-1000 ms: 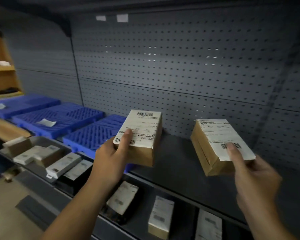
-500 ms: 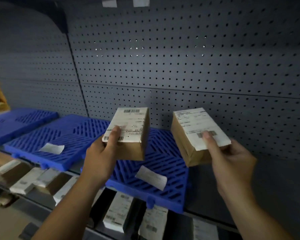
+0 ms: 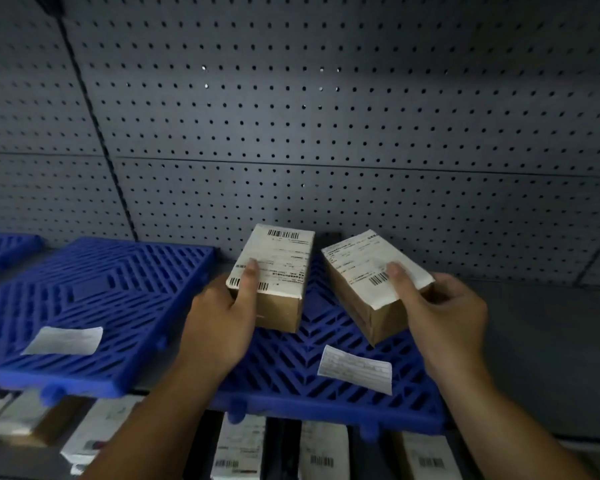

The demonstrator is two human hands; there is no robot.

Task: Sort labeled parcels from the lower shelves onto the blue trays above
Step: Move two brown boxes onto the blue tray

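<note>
Two brown cardboard parcels with white shipping labels are held over the right-hand blue tray [image 3: 284, 382], one in each hand; whether either touches the tray cannot be told. The left parcel [image 3: 278, 268] is held label-up, its long axis running away from the viewer and leaning slightly right, with a barcode at the far end. The right parcel [image 3: 364, 271] is also label-up, but angled, its long axis running from near right to far left and its near end tipped down. The left hand [image 3: 222, 320] grips its parcel with the thumb pressed on the label and the fingers hidden beneath. The right hand [image 3: 444, 317] does likewise, thumb beside a barcode, fingers curled round the right side. Three slatted blue trays are counted on the upper shelf: the one under the hands, a second tray [image 3: 125, 271] to its left, a third tray [image 3: 4, 247] cut off at the far left. Two loose paper slips are seen: one slip [image 3: 63, 340] on the second tray, another slip [image 3: 355, 372] below the right parcel. On the lower shelf, at least four more labelled parcels [image 3: 243, 448] lie blurred.
</note>
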